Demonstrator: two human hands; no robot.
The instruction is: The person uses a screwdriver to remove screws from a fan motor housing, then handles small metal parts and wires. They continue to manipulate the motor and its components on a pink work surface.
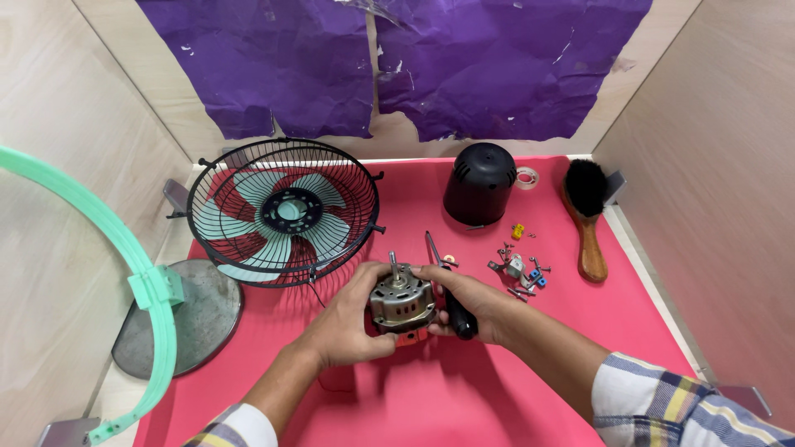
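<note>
Grey metal and a ring of stacked steel plates make up the fan motor [401, 301], which sits low at the centre of the red cloth [464, 397] covering the counter, its thin shaft pointing up toward 12 o'clock. The left hand [348, 324] cups its side from 9 o'clock, fingers wrapped round the casing. The right hand [474, 305] touches it from 3 o'clock while also clenching a screwdriver [451, 298] by its black handle. The motor looks dense and heavy for its size, rigid, with smooth faces that could slip; the plate ring seems the safest grip, not the shaft. At 10 o'clock stands the caged fan head [283, 212]; at 1 o'clock the black motor cover [479, 184]; loose screws and small parts [520, 269] lie at 2 o'clock, near a wooden brush [586, 217].
</note>
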